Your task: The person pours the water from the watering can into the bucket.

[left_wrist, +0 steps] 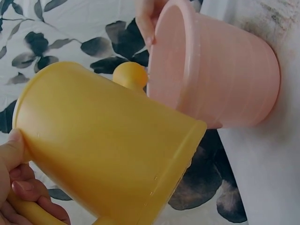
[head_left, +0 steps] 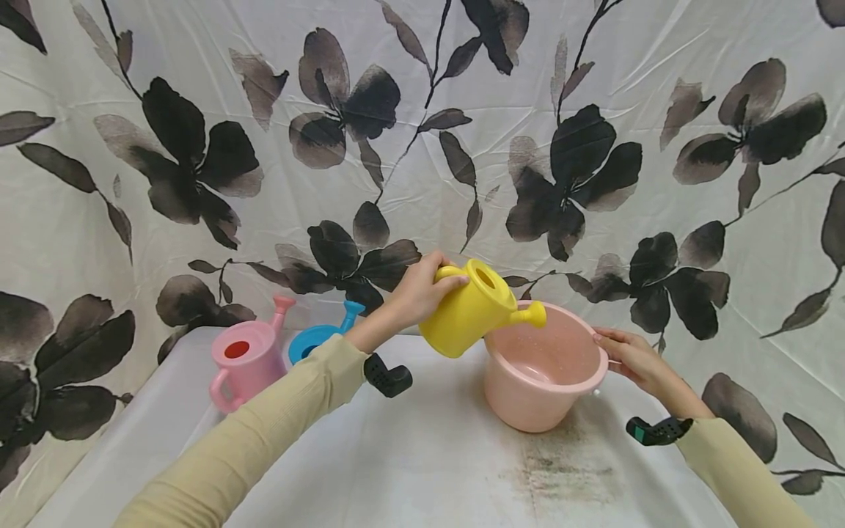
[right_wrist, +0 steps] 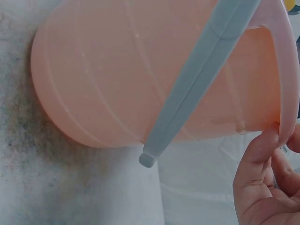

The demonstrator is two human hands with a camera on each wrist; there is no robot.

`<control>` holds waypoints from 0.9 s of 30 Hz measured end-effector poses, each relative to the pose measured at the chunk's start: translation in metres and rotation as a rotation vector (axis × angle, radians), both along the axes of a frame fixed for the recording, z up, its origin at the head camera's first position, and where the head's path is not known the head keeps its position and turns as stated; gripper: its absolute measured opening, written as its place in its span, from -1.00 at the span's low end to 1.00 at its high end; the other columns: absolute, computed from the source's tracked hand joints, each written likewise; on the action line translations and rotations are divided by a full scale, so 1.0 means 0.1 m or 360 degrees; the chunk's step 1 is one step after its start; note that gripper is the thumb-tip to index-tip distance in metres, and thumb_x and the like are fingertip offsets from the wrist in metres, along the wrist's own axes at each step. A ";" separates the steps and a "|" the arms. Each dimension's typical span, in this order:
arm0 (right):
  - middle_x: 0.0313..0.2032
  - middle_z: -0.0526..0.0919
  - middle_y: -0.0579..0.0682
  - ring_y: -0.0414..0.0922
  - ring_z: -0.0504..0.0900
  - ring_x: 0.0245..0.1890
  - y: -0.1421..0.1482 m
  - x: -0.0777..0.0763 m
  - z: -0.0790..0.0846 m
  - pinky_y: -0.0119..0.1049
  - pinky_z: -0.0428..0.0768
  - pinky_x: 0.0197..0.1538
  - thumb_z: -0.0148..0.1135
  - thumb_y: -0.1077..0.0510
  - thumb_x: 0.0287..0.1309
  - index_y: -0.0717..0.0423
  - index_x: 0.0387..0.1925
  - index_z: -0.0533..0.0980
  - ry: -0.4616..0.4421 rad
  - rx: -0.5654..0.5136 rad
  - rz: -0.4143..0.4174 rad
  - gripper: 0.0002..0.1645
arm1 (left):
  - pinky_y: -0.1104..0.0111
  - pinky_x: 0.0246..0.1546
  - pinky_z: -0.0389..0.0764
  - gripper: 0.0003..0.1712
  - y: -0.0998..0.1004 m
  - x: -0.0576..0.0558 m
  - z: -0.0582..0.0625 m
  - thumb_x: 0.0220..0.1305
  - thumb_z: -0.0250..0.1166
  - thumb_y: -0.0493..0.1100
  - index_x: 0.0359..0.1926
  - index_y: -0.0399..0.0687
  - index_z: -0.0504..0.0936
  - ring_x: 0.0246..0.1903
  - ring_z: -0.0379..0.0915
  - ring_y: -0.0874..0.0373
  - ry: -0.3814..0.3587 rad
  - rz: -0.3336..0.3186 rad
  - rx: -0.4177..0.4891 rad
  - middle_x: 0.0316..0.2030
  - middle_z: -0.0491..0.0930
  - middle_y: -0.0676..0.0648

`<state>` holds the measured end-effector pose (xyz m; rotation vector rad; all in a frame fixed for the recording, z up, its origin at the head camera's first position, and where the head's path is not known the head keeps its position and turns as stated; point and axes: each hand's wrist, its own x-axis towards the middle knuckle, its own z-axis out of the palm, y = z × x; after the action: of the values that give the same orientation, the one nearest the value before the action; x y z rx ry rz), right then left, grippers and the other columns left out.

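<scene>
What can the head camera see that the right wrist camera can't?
Only the head view shows the pink watering can, the blue watering can and the left hand holding the yellow watering can. Only the right wrist view shows a grey bar slanting across the pink bucket. Both show that bucket, the right hand pinching its rim, the stained table, and yellow, though just a scrap in the right wrist view.

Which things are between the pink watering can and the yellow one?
In the head view, the blue watering can, then the left cuff and left hand.
</scene>
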<state>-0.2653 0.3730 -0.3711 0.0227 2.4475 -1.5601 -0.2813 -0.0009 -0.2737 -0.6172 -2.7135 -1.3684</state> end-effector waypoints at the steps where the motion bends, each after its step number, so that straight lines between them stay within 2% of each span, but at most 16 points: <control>1: 0.34 0.19 0.39 -0.44 0.53 -0.12 0.00 0.00 0.00 -0.44 0.60 -0.01 -0.11 -0.10 0.44 0.44 0.41 -0.01 -0.0002 -0.0002 -0.0004 -0.18 | 0.36 -0.27 0.57 -0.68 0.00 0.00 0.00 0.40 0.14 -0.01 -0.04 -0.16 0.39 -0.31 0.47 0.07 -0.0001 -0.0001 -0.0002 -0.21 0.47 -0.13; 4: 0.28 0.32 0.30 -0.44 0.54 -0.13 0.00 0.00 0.00 -0.44 0.60 -0.03 -0.10 -0.09 0.44 0.45 0.40 -0.01 0.0007 -0.0013 0.0003 -0.18 | 0.37 -0.28 0.57 -0.68 0.01 0.00 0.00 0.40 0.14 -0.01 -0.06 -0.16 0.38 -0.32 0.47 0.07 0.0014 -0.0009 -0.0015 -0.21 0.45 -0.13; 7: 0.20 0.43 0.13 -0.45 0.54 -0.16 0.01 0.00 0.00 -0.46 0.60 -0.05 -0.09 -0.09 0.43 0.44 0.40 -0.01 0.0004 -0.0021 -0.0012 -0.18 | 0.39 -0.30 0.56 -0.69 0.01 -0.01 0.01 0.40 0.14 -0.01 -0.07 -0.17 0.39 -0.34 0.46 0.08 0.0030 -0.0013 -0.0021 -0.23 0.46 -0.14; 18: 0.03 0.50 -0.15 -0.47 0.54 -0.19 0.01 0.01 0.00 -0.49 0.60 -0.09 -0.06 -0.08 0.43 0.46 0.40 -0.02 0.0004 -0.0068 -0.0007 -0.17 | 0.40 -0.30 0.54 -0.68 0.04 -0.02 0.05 0.39 0.16 -0.02 -0.06 -0.18 0.41 -0.34 0.45 0.09 0.0057 -0.0033 -0.0044 -0.25 0.48 -0.13; 22: 0.04 0.50 -0.14 -0.47 0.54 -0.18 0.01 0.01 0.00 -0.48 0.60 -0.08 -0.06 -0.08 0.43 0.45 0.40 -0.01 0.0007 -0.0058 -0.0011 -0.17 | 0.40 -0.31 0.54 -0.69 0.04 -0.03 0.06 0.38 0.16 -0.02 -0.07 -0.18 0.42 -0.35 0.45 0.10 0.0066 -0.0041 -0.0051 -0.26 0.48 -0.13; 27: 0.20 0.43 0.14 -0.48 0.53 -0.17 -0.01 0.00 -0.01 -0.46 0.60 -0.04 -0.08 -0.10 0.43 0.42 0.40 0.01 0.0011 -0.0015 -0.0030 -0.18 | 0.41 -0.31 0.54 -0.69 0.04 -0.03 0.06 0.39 0.15 -0.02 -0.07 -0.17 0.41 -0.34 0.45 0.10 0.0051 -0.0052 -0.0050 -0.26 0.47 -0.12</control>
<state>-0.2652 0.3724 -0.3720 0.0391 2.4524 -1.5821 -0.2840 0.0029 -0.2675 -0.6827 -2.7167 -1.3137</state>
